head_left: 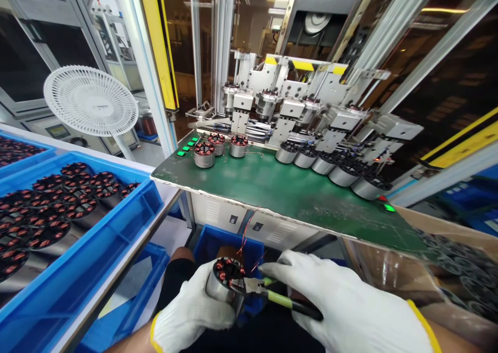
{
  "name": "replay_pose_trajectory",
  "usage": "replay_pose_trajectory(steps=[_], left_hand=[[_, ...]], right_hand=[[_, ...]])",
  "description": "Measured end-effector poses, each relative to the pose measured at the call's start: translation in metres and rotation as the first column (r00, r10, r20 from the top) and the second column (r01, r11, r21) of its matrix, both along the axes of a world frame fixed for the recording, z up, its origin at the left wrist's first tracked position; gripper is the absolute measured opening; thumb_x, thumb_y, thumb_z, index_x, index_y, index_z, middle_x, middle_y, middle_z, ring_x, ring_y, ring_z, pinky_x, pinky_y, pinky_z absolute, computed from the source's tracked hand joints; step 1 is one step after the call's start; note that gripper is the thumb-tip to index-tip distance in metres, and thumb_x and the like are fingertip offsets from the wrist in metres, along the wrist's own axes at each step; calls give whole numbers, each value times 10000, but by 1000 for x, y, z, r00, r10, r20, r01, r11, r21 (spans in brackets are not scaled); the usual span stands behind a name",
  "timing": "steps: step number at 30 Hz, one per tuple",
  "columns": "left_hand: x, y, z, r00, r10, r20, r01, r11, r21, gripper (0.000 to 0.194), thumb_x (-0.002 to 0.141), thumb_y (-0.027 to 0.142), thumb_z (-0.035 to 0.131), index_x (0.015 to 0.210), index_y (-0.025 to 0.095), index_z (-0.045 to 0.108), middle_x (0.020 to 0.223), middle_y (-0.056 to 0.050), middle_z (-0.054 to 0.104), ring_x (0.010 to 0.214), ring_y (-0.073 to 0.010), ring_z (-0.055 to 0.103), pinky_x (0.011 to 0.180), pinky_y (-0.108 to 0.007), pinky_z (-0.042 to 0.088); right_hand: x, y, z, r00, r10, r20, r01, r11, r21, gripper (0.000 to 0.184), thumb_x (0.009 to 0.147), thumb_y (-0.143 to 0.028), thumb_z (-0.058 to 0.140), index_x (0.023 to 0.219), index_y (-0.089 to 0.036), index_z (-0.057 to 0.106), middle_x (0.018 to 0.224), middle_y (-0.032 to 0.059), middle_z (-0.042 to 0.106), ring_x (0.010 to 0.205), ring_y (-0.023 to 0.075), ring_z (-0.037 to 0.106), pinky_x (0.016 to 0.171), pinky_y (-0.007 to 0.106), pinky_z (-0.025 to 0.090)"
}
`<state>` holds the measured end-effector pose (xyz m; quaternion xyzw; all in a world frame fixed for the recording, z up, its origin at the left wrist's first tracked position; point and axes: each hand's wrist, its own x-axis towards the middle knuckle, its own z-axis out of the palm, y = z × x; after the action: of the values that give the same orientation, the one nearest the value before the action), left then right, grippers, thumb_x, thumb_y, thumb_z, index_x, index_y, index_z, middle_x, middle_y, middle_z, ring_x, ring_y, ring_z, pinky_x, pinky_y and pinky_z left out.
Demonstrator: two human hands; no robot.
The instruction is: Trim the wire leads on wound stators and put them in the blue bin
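Note:
My left hand (198,304), in a white glove with a yellow cuff, is wrapped round a motor stator (220,288) with copper windings in its top. In my gloved right hand (338,291) is a pair of pliers (280,297) with green-and-black handles. The jaws of the pliers are at the stator's upper rim, beside the windings. Thin copper wires (244,239) rise from the stator towards the bench edge. Whether the jaws grip a wire is too small to tell.
Wound stators (204,155) stand at the left of the green bench (249,187), unwound cores (344,171) at the right. Behind them is a winding machine (288,109). A blue crate (128,228) of stators is at left, near a white fan (91,101). Another blue bin (204,239) sits below.

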<state>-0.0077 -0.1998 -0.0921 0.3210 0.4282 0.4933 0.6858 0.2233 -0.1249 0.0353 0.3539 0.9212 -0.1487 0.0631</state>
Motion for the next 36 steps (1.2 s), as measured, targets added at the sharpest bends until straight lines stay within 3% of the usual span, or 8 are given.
replay_pose_trajectory(steps=[4, 8, 11, 14, 16, 18, 27, 36], left_hand=[[-5, -2, -5, 999, -24, -26, 24, 1000, -6, 510, 491, 76, 669, 992, 164, 654, 803, -28, 676, 750, -227, 609, 601, -258, 462], [-11, -5, -11, 992, -44, -116, 47, 999, 24, 541, 471, 74, 677, 1002, 179, 661, 813, -15, 682, 800, -245, 619, 673, -281, 489], [-16, -8, -15, 969, 20, -248, -11, 999, 39, 629, 432, 52, 692, 1035, 226, 660, 871, -2, 691, 853, -264, 626, 742, -299, 498], [-19, -12, -13, 946, 145, -290, -128, 989, 75, 690, 422, 42, 704, 1079, 247, 647, 1007, -31, 674, 944, -295, 623, 787, -307, 503], [-19, -14, -8, 932, 241, -269, -217, 969, 117, 688, 432, 41, 709, 1086, 246, 643, 1097, -61, 645, 1011, -312, 608, 809, -309, 505], [-19, -17, -3, 913, 326, -245, -294, 943, 158, 671, 444, 34, 708, 1077, 245, 643, 1144, -77, 625, 1051, -316, 594, 824, -305, 507], [-15, -23, 4, 858, 346, -379, -272, 933, 234, 778, 404, 3, 720, 1140, 237, 619, 1133, -64, 639, 995, -295, 615, 858, -288, 505], [-13, -17, 17, 796, 261, -546, -144, 958, 247, 707, 429, 29, 674, 1099, 254, 641, 1115, -48, 644, 984, -288, 615, 926, -307, 457]], right_hand=[[-4, 0, -4, 1000, -24, 7, 24, 999, -49, 509, 729, -228, 574, 1206, -405, 560, 1094, 3, 623, 902, 228, 608, 767, 329, 472], [-8, -3, -2, 997, -77, -5, 73, 956, -285, 509, 668, -176, 571, 1145, -345, 623, 1024, -21, 668, 843, 191, 630, 711, 247, 479], [-5, -7, -3, 994, -111, -12, 97, 906, -411, 548, 628, -142, 558, 1136, -334, 631, 1002, -48, 685, 837, 178, 646, 701, 211, 496], [6, -12, -12, 981, -187, -41, 178, 970, -166, 600, 671, -187, 558, 1245, -360, 562, 1192, -2, 625, 1013, 246, 619, 832, 314, 513], [14, -14, -19, 974, -224, -23, 224, 974, 42, 641, 700, -232, 557, 1321, -379, 489, 1294, 29, 557, 1089, 296, 584, 869, 408, 513], [18, -16, -25, 969, -245, 29, 238, 961, 143, 695, 684, -225, 555, 1349, -397, 449, 1314, 37, 537, 1092, 323, 581, 841, 456, 530], [-1, -17, -20, 974, -223, 42, 210, 955, 208, 812, 601, -149, 522, 1355, -431, 415, 1279, 42, 552, 1047, 333, 600, 688, 440, 575], [-10, -15, -31, 966, -234, 107, 216, 964, 156, 765, 606, -114, 513, 1301, -432, 477, 1259, 54, 569, 1023, 336, 610, 729, 473, 552]])
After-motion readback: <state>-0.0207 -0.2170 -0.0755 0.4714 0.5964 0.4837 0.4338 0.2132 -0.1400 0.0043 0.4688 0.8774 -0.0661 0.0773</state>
